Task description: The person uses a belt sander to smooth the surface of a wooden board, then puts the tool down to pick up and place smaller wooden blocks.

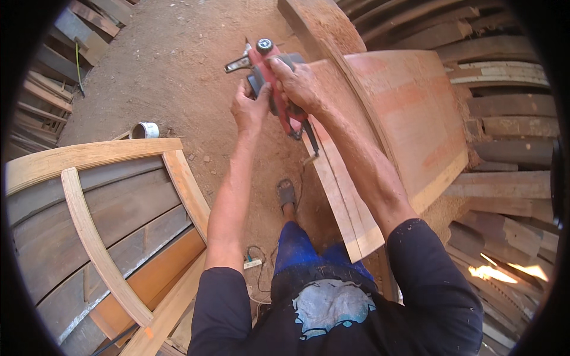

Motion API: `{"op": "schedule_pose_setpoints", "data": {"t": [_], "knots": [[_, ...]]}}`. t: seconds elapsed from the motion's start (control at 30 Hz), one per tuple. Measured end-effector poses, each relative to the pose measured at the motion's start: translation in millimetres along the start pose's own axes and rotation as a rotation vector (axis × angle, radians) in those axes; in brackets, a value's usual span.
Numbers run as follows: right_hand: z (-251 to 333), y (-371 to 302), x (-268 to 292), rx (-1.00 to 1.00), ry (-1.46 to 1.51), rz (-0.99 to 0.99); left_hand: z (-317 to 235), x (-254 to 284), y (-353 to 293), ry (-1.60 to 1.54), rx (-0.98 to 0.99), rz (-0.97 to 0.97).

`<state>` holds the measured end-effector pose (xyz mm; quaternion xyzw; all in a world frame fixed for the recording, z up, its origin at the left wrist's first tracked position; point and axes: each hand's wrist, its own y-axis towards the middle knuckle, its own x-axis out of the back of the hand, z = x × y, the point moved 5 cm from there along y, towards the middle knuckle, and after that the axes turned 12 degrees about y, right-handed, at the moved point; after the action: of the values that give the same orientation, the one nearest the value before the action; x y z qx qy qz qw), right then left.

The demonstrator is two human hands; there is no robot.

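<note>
A red and black electric hand planer (270, 77) is in both my hands, beyond my feet at the upper middle. My right hand (298, 86) is wrapped round its handle. Thumb and fingers of my left hand (250, 108) grip the planer's dark left side, near a metal guide (237, 63) that sticks out. Its black cord sleeve (311, 140) points back toward me. A pale, narrow board (341, 193) lies lengthwise under my right forearm. The planer is at the left of this board's far end; whether they touch is hidden.
A wide reddish panel (409, 101) lies to the right, beside a long timber (362, 89). A wooden frame (107, 148) stands at the left, with a white tub (144, 130) behind it. Stacked planks (510, 124) line the right. A power strip (253, 263) lies near my left elbow.
</note>
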<state>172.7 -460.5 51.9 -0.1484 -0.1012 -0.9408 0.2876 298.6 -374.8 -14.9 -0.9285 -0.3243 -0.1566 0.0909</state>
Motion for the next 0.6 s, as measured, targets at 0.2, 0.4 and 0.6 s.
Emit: {"op": "schedule_pose_setpoints", "data": {"t": [0.2, 0.4, 0.6], "knots": [[13, -88, 13, -0.143, 0.117, -0.053, 10, 0, -79, 0.013, 0.032, 0.142], [15, -281, 33, -0.301, 0.095, 0.067, 27, -1, -273, 0.13, 0.077, 0.115], [21, -479, 59, -0.614, 0.385, 0.037, 40, -8, -473, 0.237, 0.107, 0.133]]}}
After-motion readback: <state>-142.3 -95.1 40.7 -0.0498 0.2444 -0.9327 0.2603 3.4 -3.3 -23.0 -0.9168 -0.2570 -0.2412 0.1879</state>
